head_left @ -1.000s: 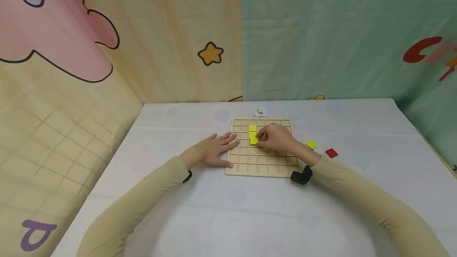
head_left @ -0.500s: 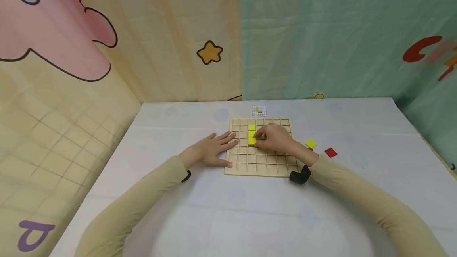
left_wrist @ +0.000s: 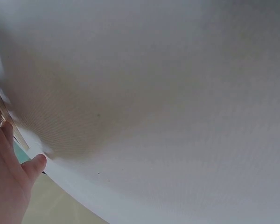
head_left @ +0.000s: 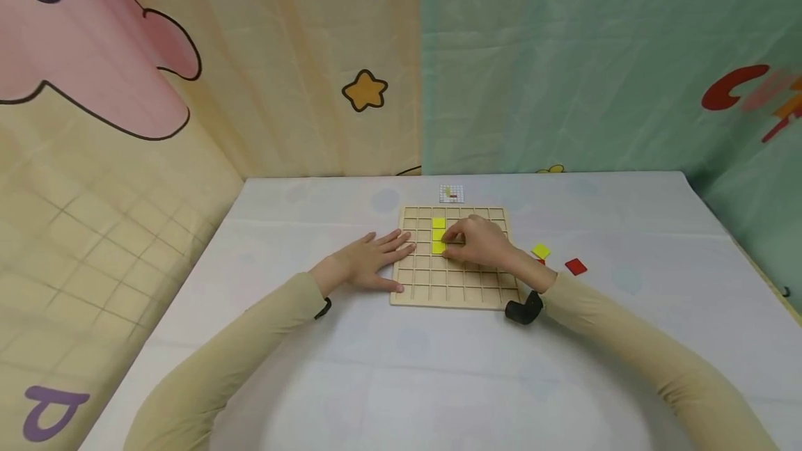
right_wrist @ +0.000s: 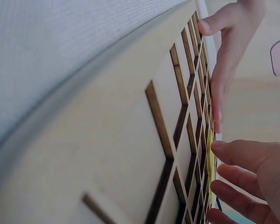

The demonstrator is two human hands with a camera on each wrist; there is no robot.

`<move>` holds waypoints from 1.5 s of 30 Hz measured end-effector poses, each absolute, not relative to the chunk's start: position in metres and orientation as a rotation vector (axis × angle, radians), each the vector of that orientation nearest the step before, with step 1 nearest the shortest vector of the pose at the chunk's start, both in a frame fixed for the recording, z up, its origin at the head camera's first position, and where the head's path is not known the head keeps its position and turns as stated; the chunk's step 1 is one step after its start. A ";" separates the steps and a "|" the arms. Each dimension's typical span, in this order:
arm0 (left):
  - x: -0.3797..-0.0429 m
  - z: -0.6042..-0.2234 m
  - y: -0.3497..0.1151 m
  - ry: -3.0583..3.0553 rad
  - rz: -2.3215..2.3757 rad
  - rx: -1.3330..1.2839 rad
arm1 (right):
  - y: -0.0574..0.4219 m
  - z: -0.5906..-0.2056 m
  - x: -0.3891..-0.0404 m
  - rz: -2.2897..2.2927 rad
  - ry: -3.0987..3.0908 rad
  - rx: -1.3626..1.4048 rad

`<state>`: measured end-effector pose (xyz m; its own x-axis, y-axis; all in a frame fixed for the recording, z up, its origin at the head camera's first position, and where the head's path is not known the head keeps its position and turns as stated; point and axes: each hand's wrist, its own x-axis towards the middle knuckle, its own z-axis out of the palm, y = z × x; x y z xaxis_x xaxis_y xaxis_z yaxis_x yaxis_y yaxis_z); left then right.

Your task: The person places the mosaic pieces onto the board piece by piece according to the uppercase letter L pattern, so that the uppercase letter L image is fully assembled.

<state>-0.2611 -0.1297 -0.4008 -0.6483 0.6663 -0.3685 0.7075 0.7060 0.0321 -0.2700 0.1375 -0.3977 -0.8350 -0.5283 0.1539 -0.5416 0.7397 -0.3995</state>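
A wooden grid board lies flat, with a column of yellow square tiles in its upper left part. My right hand curves over the grid, thumb and index finger at the right side of the lowest yellow tile, which they pinch. The right wrist view has the right hand's thumb and fingers close against the yellow strip of tiles. With fingers spread, my left hand rests on the board's left edge. The left wrist view shows only part of the left hand.
A yellow tile and a red tile lie right of the board, with another red piece mostly hidden by the right wrist. Behind the board is a small printed grid card. Patterned curtains stand behind the white table.
The lowest yellow tile, askew to the right before, has shifted left into line with the column. My left hand stays on the board; the whole view drifts slightly.
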 end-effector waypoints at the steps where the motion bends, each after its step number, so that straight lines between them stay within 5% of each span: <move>1: -0.261 -0.400 -0.130 2.564 -0.159 1.071 | 0.137 -0.397 -0.270 0.689 -2.899 0.884; 21: -0.260 -0.402 -0.130 2.560 -0.153 1.080 | 0.216 -0.358 -0.260 0.635 -2.897 0.612; 45: -0.262 -0.401 -0.131 2.549 -0.155 1.085 | 0.289 -0.389 -0.242 0.559 -3.112 0.329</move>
